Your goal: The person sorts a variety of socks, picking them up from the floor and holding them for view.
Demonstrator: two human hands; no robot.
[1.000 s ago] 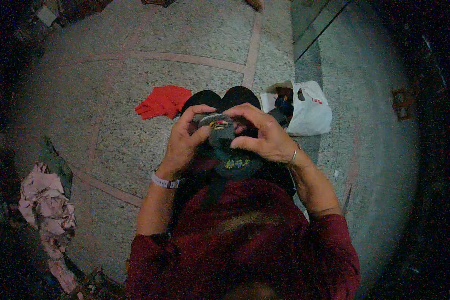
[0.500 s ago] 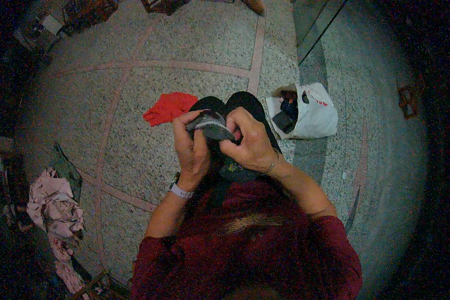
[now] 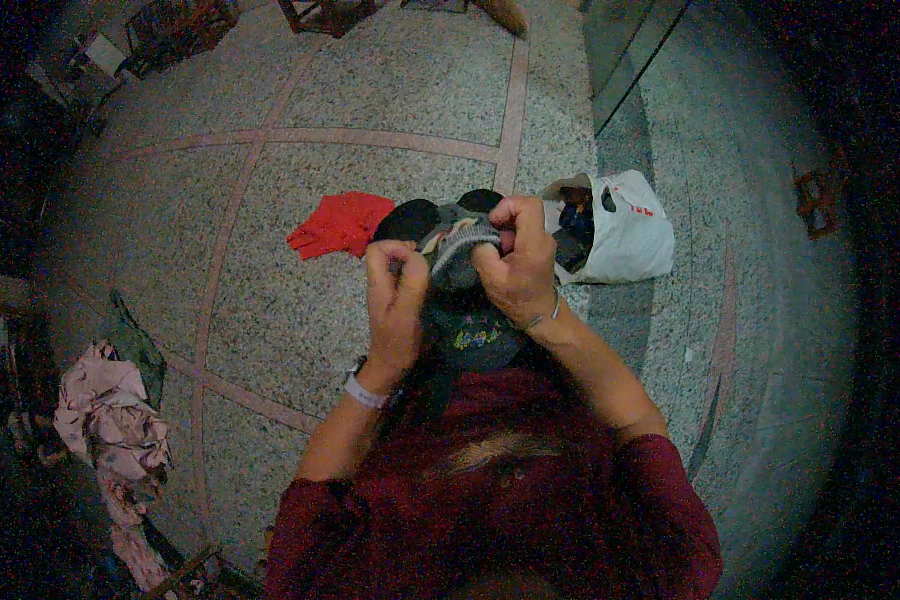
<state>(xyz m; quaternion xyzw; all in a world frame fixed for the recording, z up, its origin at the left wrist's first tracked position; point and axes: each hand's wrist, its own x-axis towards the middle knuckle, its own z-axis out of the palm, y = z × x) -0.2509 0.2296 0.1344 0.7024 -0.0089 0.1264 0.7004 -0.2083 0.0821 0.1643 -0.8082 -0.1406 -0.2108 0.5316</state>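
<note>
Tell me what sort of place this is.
Probably a room in a home, though the edges are too dark to be sure: a speckled floor with reddish strips, and a red cloth and white plastic bag lying on it.

Head-worn fisheye — facing down toward the floor (image 3: pixel 270 310).

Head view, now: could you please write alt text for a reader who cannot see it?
The right hand pinches a grey cloth item with a pale band, in front of a maroon shirt; the left hand is curled beside it, its grip unclear. On the speckled floor ahead are a red cloth, left, and an open white bag, right.
</note>
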